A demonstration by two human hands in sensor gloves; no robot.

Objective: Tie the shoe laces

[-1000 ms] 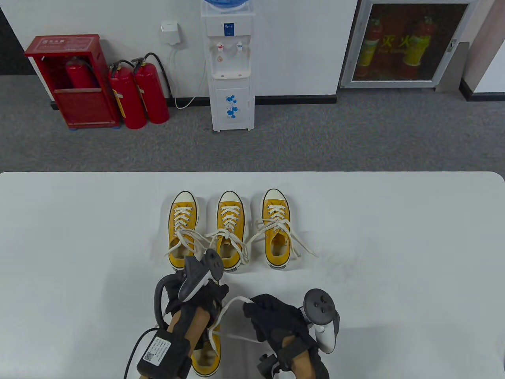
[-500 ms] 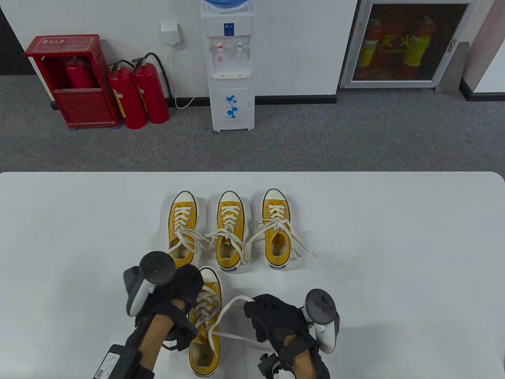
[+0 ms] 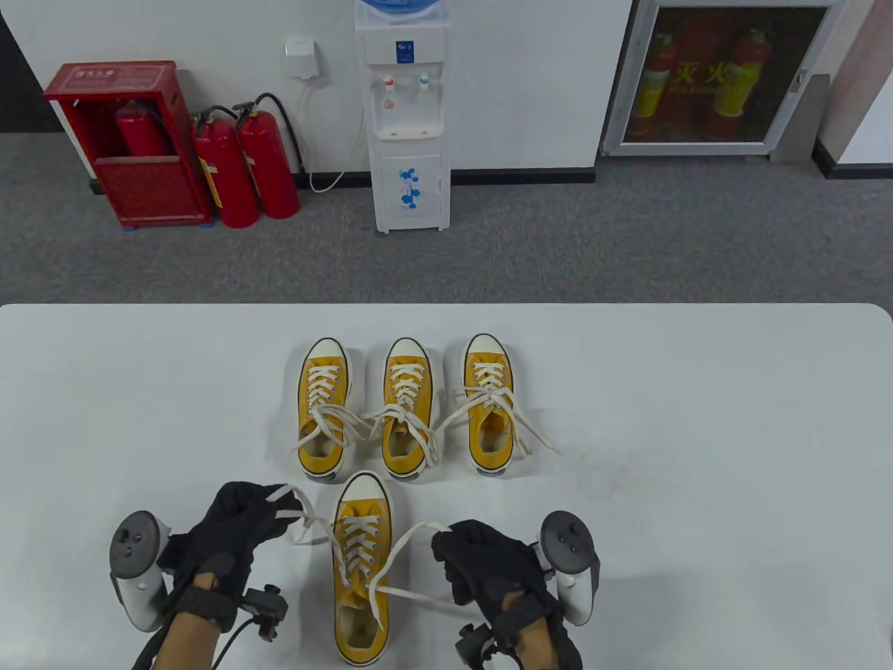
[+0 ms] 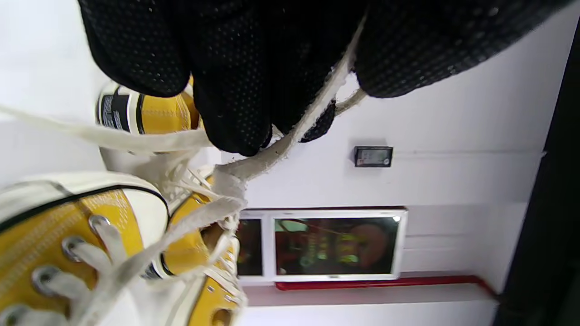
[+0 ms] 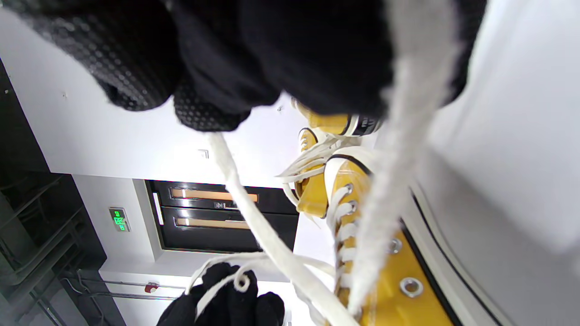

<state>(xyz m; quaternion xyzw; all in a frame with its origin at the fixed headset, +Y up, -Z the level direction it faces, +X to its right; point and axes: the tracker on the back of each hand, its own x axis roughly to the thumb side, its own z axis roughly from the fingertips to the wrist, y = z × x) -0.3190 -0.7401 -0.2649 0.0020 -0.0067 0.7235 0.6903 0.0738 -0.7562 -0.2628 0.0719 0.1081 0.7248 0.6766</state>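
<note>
Low in the centre of the table view sits the near yellow shoe [image 3: 361, 569], toe pointing up the frame, with three more yellow shoes [image 3: 407, 408] in a row above it, their laces loose; the left hand [image 3: 227, 534], at lower left, has its fingers curled round the left lace end [image 3: 296, 513], drawn out to that side; the right hand [image 3: 488, 565], at lower right, grips the right lace end [image 3: 404, 541], which bows out from the eyelets and runs back below the hand; both wrist views show lace passing between the gloved fingers. The step in hand looks like taking up both ends before the first cross; to do it well, I would judge, pull both sides evenly so the eyelet rows close without dragging the shoe sideways, keep the ends off the neighbouring shoes' laces, then cross them over the tongue with tension held.
</note>
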